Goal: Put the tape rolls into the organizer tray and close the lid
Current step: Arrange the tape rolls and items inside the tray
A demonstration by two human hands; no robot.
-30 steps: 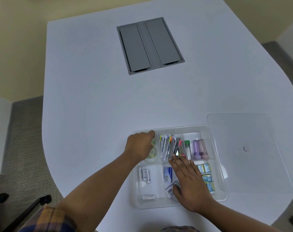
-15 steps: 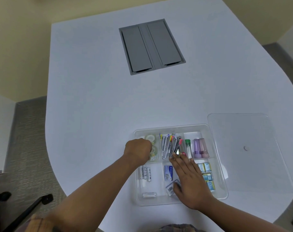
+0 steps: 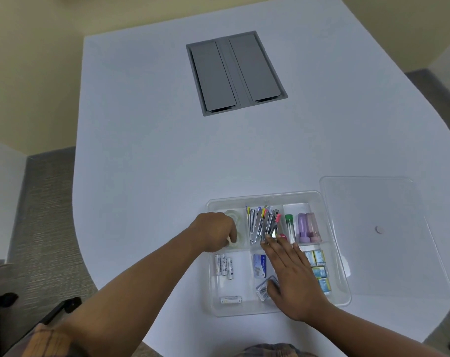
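Observation:
A clear organizer tray (image 3: 337, 243) lies on the white table near its front edge. Clear tape rolls (image 3: 234, 218) sit in its far-left compartment. My left hand (image 3: 214, 231) reaches into that compartment, fingers curled down around a tape roll (image 3: 238, 241) at its near end. My right hand (image 3: 293, 274) rests flat, fingers apart, over the tray's middle compartments and holds nothing. The clear lid (image 3: 380, 228) with a small round knob lies flat on the table just right of the tray.
The tray also holds staplers (image 3: 261, 224), batteries (image 3: 223, 265), small blue boxes (image 3: 320, 271), a staple box (image 3: 259, 265) and pastel tubes (image 3: 308, 228). A grey cable hatch (image 3: 235, 72) is set into the table farther back. A chair base (image 3: 25, 313) stands at lower left.
My left hand has drawn back from the far end of the tape compartment to its near end, uncovering a roll at the back. My right hand has stayed in place.

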